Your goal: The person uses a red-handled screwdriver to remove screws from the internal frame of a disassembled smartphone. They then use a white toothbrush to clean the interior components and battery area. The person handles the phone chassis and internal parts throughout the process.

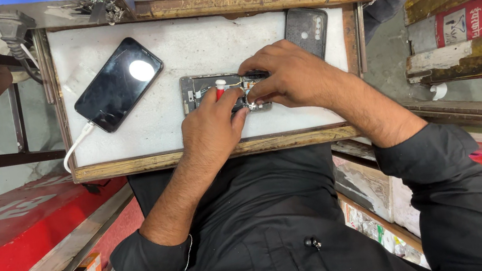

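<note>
Opened phone [199, 91] is being worked on; red-tipped tool [220, 89] pinched in left hand [210, 132]; right hand [286, 74] closed on internals; intact phone [119, 83] lies at 9 o'clock; fine steadiness judged needed next.

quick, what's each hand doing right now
Left hand: closed on a red-handled tool over the opened phone.
Right hand: fingers pinched on the opened phone's parts.

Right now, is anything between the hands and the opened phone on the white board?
Nothing visible. Both hands are already on the opened phone: the left hand holds a red-handled tool over it, and the right hand presses its right end.
</note>
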A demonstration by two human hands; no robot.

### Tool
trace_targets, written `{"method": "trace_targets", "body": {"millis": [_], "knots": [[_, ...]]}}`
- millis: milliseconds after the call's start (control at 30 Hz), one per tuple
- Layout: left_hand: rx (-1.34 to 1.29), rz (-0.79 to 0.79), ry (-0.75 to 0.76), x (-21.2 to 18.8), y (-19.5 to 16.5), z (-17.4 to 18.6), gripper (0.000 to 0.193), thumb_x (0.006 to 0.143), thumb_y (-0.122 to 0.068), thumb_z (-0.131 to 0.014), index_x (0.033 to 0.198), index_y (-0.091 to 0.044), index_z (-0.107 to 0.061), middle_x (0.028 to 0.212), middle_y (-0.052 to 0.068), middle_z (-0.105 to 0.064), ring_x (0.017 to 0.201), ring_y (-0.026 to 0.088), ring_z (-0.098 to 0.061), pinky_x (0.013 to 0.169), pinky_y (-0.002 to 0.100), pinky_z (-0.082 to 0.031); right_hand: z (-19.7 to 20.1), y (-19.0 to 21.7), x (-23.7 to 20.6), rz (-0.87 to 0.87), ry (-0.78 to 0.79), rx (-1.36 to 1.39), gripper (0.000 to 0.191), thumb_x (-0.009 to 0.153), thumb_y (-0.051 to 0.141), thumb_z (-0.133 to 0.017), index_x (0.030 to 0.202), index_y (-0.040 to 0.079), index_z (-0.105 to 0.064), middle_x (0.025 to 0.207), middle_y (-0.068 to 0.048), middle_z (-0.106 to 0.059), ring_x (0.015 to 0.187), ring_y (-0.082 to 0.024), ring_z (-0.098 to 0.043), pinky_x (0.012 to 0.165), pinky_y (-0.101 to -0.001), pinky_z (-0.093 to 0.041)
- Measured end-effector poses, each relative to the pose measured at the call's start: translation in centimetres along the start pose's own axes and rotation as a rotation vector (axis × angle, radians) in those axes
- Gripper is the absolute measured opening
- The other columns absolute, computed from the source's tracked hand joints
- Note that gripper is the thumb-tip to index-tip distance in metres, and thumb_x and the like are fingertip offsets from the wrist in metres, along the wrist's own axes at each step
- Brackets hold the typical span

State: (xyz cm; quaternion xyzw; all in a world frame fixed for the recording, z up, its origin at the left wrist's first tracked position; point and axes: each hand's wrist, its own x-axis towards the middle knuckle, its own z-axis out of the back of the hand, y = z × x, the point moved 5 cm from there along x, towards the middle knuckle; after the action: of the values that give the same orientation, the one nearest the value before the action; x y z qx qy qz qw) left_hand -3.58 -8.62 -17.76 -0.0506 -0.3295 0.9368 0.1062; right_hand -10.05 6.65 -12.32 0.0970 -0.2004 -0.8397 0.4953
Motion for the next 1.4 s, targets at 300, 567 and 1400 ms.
{"method": "trace_targets", "body": {"millis": [300,567,1400], "knots": [[0.005,0.001,0.005,0.4,0.4,-0.2,0.042,0.088,-0.034,-0.079,0.123,-0.013,-0.066,0.102,0.01,-0.065,0.078,0.023,-0.074,0.059,0.037,-0.061,-0.3,-0.3,1.3,0.016,0.076,-0.032,0.011,0.082,0.024,-0.082,0.092,0.019,-0.081,0.129,-0.006,-0.067,0.12,-0.026,-0.06,0.098,-0.046,-0.044],[-0.016,0.003,0.013,0.2,1.2,-0.3,0.045,0.089,-0.035,-0.079,0.124,-0.011,-0.066,0.099,0.011,-0.065,0.078,0.022,-0.074,0.059,0.037,-0.061,-0.6,-0.6,1.1,-0.072,0.06,0.057,0.029,0.08,0.023,-0.082,0.107,0.013,-0.075,0.129,-0.006,-0.065,0.121,-0.028,-0.06,0.102,-0.0475,-0.044],[-0.108,-0.059,-0.053,0.7,1.9,0.4,0.046,0.083,-0.033,-0.083,0.123,-0.014,-0.069,0.098,0.01,-0.065,0.078,0.023,-0.073,0.065,0.037,-0.06,-1.2,-1.2,0.0,-0.235,-0.096,0.063,0.018,0.09,0.017,-0.077,0.101,0.004,-0.073,0.124,-0.009,-0.067,0.115,-0.029,-0.064,0.096,-0.0415,-0.054]]}}
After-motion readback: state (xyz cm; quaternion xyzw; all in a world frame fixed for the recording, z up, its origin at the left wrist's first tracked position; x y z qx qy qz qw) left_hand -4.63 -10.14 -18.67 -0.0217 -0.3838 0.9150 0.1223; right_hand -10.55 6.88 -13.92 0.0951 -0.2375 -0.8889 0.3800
